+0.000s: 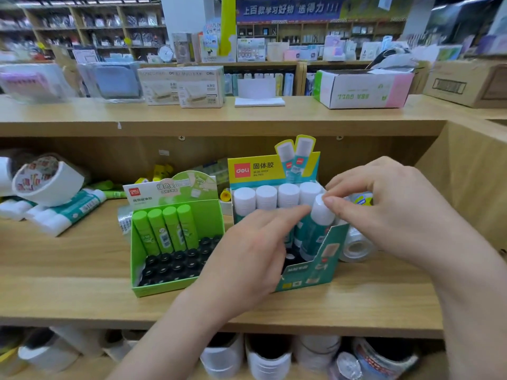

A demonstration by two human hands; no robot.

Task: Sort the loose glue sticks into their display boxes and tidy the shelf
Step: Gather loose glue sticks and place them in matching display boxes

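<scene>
Green box (164, 290) just left of the teal box (310, 272), tape roll (356, 246) crowding its right, loose glue sticks (65, 212) heaped left on the shelf (68, 283). Can't see the teal box's front slots behind the left grip (255, 250). Pinching a tilted glue stick (315, 231) by its cap with the right grip (389, 209) in that box's front right, touching it with the left grip's straight fingers.

A: Inside the teal box (310, 275)?
B: Pinching the white cap of a tilted glue stick (314, 234) with the right hand (389, 209) — touching its side with the left hand (247, 253).
A: Just left?
B: Green box (164, 290), holding four standing green sticks (170, 229).
</scene>
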